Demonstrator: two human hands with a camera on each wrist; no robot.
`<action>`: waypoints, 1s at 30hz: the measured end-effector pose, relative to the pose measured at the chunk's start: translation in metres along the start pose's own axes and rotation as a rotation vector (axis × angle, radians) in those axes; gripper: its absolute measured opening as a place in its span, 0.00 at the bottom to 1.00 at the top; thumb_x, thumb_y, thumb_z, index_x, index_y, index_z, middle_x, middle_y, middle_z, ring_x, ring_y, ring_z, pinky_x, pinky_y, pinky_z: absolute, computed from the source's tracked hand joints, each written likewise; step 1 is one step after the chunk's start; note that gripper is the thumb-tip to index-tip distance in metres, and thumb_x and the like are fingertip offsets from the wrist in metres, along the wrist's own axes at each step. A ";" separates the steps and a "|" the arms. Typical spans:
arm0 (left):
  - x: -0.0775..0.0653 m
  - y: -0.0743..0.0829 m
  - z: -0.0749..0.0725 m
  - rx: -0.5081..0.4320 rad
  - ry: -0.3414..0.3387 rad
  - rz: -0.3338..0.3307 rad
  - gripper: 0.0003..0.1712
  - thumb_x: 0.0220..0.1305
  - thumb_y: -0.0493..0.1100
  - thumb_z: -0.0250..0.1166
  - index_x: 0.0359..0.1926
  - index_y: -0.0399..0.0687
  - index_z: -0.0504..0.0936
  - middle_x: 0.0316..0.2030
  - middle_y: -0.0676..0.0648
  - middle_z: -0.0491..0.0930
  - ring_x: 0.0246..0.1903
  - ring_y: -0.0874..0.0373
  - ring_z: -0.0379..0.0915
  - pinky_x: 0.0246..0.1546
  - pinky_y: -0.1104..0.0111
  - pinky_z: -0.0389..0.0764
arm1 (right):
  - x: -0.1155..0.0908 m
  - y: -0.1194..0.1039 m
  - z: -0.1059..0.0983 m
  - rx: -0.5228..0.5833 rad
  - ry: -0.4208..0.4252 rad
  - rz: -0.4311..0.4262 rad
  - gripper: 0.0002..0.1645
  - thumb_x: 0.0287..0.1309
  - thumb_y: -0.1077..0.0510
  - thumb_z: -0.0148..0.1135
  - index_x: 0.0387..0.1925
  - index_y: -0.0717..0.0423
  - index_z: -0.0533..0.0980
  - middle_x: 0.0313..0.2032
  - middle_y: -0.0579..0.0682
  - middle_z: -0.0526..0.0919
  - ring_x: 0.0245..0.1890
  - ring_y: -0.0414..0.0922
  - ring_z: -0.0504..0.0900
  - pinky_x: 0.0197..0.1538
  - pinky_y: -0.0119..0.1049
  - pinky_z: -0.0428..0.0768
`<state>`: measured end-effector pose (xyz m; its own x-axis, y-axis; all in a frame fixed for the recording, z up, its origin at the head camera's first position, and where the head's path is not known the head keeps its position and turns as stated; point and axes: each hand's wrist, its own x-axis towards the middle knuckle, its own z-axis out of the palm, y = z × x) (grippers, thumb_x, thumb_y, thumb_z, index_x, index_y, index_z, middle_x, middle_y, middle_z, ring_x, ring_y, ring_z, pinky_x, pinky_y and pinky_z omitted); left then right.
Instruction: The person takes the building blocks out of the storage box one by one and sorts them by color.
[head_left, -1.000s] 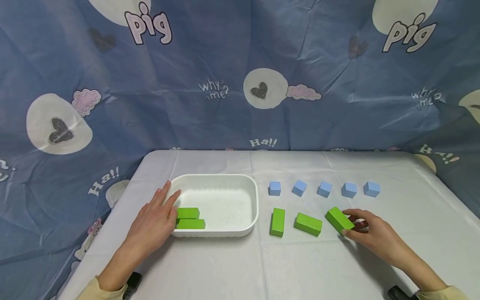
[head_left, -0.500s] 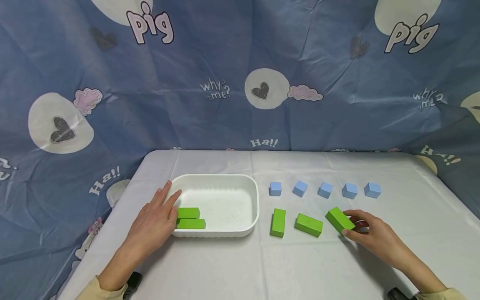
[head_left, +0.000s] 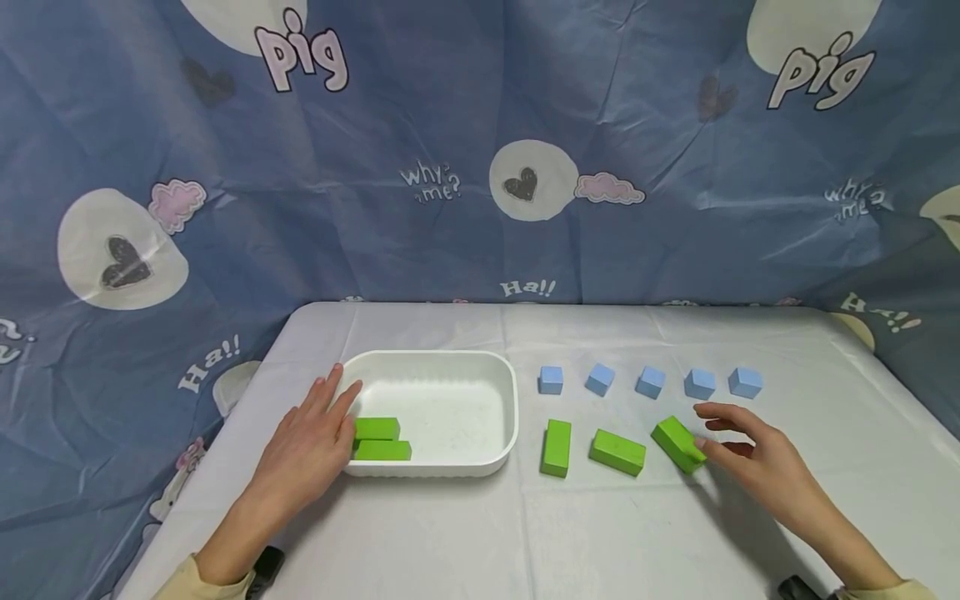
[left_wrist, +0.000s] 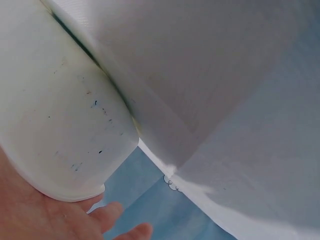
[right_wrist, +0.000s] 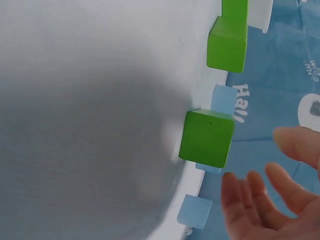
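Note:
My left hand [head_left: 309,450] rests against the left end of a white plastic tray [head_left: 438,468], fingers extended. In the left wrist view, the palm [left_wrist: 45,220] lies by the tray's outer wall [left_wrist: 70,130]. Two green blocks [head_left: 382,450] lie inside the tray, near that hand. My right hand [head_left: 765,467] is spread beside a tilted green block [head_left: 675,442] on the table. Its thumb overlaps the block's corner in the head view. From the right wrist, that block [right_wrist: 206,139] shows apart from the fingers [right_wrist: 257,200], with a gap between them.
Two more green blocks, one upright in the view [head_left: 556,448] and one slanted [head_left: 617,452], lie between tray and right hand. Behind them is a row of several small blue cubes [head_left: 650,382]. A white cloth [head_left: 600,533] covers the table; a blue printed curtain [head_left: 420,242] hangs behind.
My right hand's fingers have spread and lifted off the green block's far side, the hand shifting slightly right. The block stays in place. The left hand and tray have not moved.

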<state>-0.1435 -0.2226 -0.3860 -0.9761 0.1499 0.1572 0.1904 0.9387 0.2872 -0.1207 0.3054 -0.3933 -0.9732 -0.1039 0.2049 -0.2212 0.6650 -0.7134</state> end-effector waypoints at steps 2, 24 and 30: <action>0.000 0.000 0.000 0.003 0.000 0.001 0.29 0.77 0.46 0.43 0.74 0.42 0.62 0.76 0.37 0.46 0.73 0.38 0.42 0.62 0.35 0.51 | 0.001 -0.002 0.001 0.018 0.027 -0.037 0.25 0.65 0.57 0.65 0.62 0.55 0.73 0.56 0.53 0.76 0.50 0.28 0.74 0.46 0.20 0.75; 0.000 0.000 0.000 -0.002 0.014 0.001 0.29 0.76 0.46 0.44 0.74 0.41 0.62 0.76 0.38 0.46 0.73 0.38 0.43 0.63 0.34 0.51 | 0.035 -0.040 0.023 0.154 0.012 -0.151 0.19 0.66 0.57 0.63 0.58 0.46 0.76 0.52 0.45 0.79 0.50 0.44 0.79 0.47 0.26 0.78; -0.001 -0.001 0.000 -0.011 0.014 0.004 0.29 0.76 0.46 0.44 0.74 0.42 0.62 0.76 0.38 0.46 0.73 0.38 0.42 0.62 0.34 0.51 | 0.047 -0.053 0.029 0.176 -0.028 -0.178 0.19 0.67 0.56 0.62 0.58 0.43 0.75 0.53 0.42 0.79 0.51 0.45 0.78 0.49 0.26 0.77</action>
<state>-0.1427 -0.2231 -0.3867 -0.9739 0.1490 0.1714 0.1953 0.9346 0.2972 -0.1561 0.2442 -0.3655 -0.9190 -0.2294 0.3207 -0.3939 0.4959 -0.7739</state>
